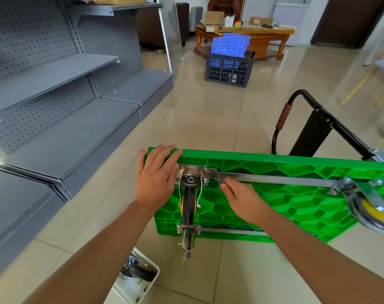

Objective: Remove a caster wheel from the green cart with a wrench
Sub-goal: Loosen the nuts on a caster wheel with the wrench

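— From the head camera: what's on the floor?

— Green cart (274, 194), tipped up on its side on the floor tiles, ribbed underside facing the camera. Black handle (281, 119) folded out behind it, past the top edge.

— And the wheel?

— Caster wheel (189, 207) bolted at the top left corner of the underside, hanging down, black with a bit of yellow. Second wheel (186, 242) right under it at the bottom left corner. Third wheel (371, 207) far over by the right edge, grey and yellow.

— Hands?

— Left hand (156, 178) flat on the top left corner of the cart, fingers straight and lying over the top edge, pressing, not curled round anything. Right hand (241, 198) on the underside, just right of the caster plate, fingers curled and pinching the wrench (218, 177).

— Where's the wrench head?

— Up on a bolt at the top right corner of the caster's metal plate. Handle slanting down into the fingers.

— Anything else?

— White tray (140, 279) on the floor near the bottom edge, with a loose black wheel inside. Grey shelves (55, 84) along the left. Dark crate (228, 71) with blue panels farther back, in front of a wooden table (263, 36).
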Demonstrator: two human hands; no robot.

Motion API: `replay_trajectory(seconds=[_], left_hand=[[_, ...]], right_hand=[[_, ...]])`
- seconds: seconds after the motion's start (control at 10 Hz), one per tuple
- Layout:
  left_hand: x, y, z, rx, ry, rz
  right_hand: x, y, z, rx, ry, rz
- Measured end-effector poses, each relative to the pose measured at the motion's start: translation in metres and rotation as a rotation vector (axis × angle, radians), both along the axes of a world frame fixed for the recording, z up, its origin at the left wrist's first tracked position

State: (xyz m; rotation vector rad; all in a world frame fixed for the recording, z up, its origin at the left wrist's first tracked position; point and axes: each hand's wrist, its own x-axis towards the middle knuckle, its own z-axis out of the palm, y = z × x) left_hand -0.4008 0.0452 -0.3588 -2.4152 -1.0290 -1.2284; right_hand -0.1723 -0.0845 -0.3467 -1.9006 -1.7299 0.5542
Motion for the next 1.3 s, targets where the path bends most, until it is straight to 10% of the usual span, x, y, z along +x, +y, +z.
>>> replay_trajectory(seconds=[1.0, 1.3], left_hand=[[0.001, 0.001, -0.001, -0.016, -0.017, -0.001], [0.001, 0.0, 0.0, -0.021, -0.018, -0.003]], right_hand=[[-0.03, 0.014, -0.025, -0.03, 0.568, -0.145], [-0.028, 0.016, -0.021, 0.016, 0.299, -0.178]])
